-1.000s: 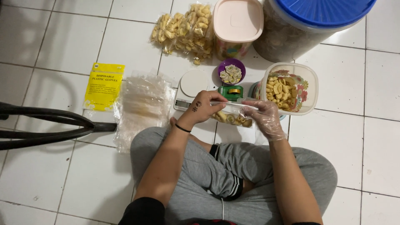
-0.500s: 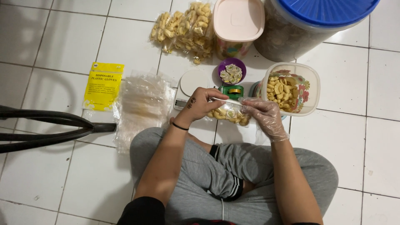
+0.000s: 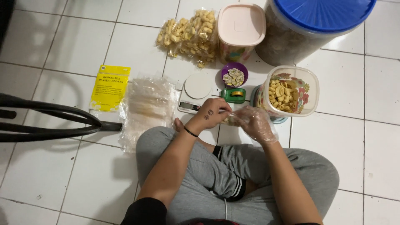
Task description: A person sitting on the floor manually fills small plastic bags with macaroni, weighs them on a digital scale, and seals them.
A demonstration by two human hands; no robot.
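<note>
Bare left hand [image 3: 211, 113] & gloved right hand [image 3: 255, 123] meet over a small clear snack bag [image 3: 230, 120] held just above the lap, in front of the white scale [image 3: 196, 92]; left fingers curled, pinching the bag's top edge; right fingers closed on its other end — bag mostly hidden between them; green tape dispenser [image 3: 233, 95] just beyond; open tub of snacks [image 3: 287, 93] right of it; stack of empty clear bags [image 3: 146, 109] lies to the left.
</note>
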